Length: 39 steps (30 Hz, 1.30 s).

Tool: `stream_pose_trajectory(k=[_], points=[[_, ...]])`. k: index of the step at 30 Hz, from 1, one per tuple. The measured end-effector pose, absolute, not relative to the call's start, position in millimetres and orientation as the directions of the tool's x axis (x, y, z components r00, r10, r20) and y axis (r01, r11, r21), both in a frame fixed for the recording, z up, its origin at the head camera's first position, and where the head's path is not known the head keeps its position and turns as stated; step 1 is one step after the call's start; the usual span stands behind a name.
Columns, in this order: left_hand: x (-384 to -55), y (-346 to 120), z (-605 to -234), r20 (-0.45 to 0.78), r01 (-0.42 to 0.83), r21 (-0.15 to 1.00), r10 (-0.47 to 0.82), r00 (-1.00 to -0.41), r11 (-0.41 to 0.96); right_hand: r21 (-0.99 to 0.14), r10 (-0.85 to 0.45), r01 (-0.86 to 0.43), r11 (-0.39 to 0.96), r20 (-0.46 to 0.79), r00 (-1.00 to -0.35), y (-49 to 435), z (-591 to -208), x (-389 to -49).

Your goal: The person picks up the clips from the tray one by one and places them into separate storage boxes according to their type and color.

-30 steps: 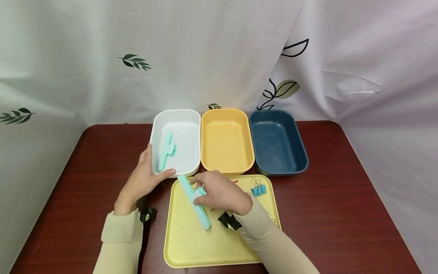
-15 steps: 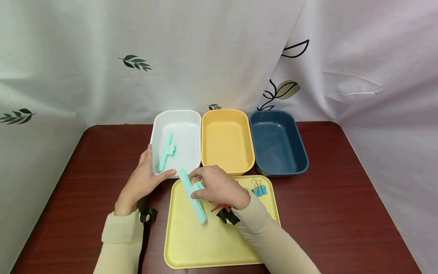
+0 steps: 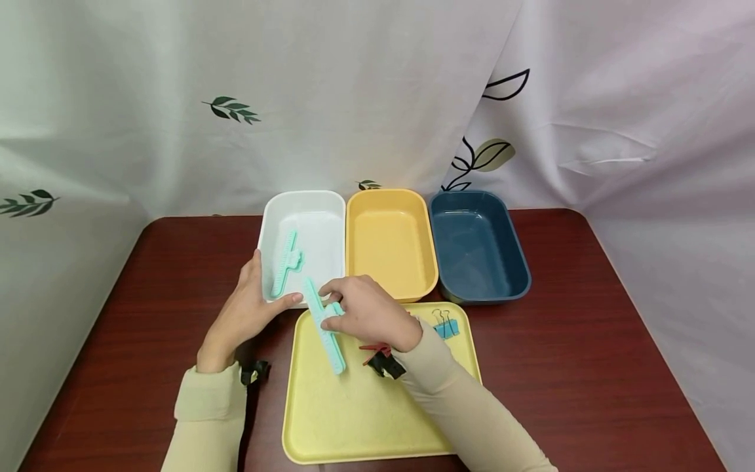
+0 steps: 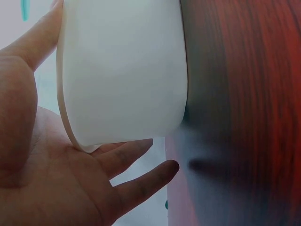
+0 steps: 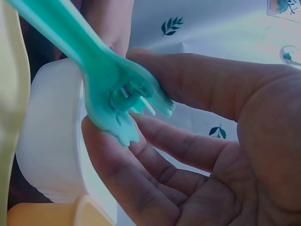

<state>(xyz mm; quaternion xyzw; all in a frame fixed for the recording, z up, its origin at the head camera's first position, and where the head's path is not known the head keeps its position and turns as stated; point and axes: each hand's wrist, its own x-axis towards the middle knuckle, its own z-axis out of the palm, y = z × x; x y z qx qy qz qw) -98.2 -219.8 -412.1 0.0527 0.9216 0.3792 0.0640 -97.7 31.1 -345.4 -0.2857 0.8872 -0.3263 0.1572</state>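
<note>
My right hand [image 3: 373, 313] pinches a mint-green bag clip [image 3: 326, 334] by its grip tabs, thumb on one side and fingers on the other. In the right wrist view the clip's spring [image 5: 124, 91] shows between the tabs. The long bar slants over the yellow tray [image 3: 330, 432], its far end overlapping the near rim of the white bin [image 3: 303, 200]. My left hand [image 3: 244, 318] rests at that bin's near left corner, thumb along the near rim and straight fingers beside the left wall. A second mint-green bag clip [image 3: 287, 263] lies inside the white bin.
Right of the white bin stand a yellow bin [image 3: 391, 242] and a dark blue bin [image 3: 480, 255], side by side. On the tray are a blue binder clip [image 3: 446, 328] and red pieces [image 3: 377, 347] partly under my right wrist. A patterned cloth [image 3: 354, 85] hangs behind the table.
My right hand has carried the bag clip up and slightly left, toward the white bin. More of the red pieces shows on the tray. The left hand stays in place.
</note>
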Motion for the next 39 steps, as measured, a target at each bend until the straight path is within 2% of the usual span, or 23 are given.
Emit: stream_pose_trajectory(k=[7,20,32,39], points=[[-97,-220,-412,-0.061,0.062,0.710,0.149,-0.987,0.701,-0.642,-0.587,-0.406,0.650,-0.085,-0.805,27,-344,-105],[-95,-221,-413,-0.072,0.056,0.693,0.146,-0.987,0.719,-0.665,-0.517,-0.360,0.654,-0.047,-0.855,21,-344,-117],[-97,-220,-414,-0.060,0.066,0.694,0.149,-0.987,0.717,-0.721,-0.499,-0.323,0.613,-0.036,-0.866,18,-337,-128],[-98,-220,-413,-0.062,0.068,0.693,0.154,-0.986,0.718,-0.700,-0.500,-0.343,0.626,-0.023,-0.866,14,-333,-135]])
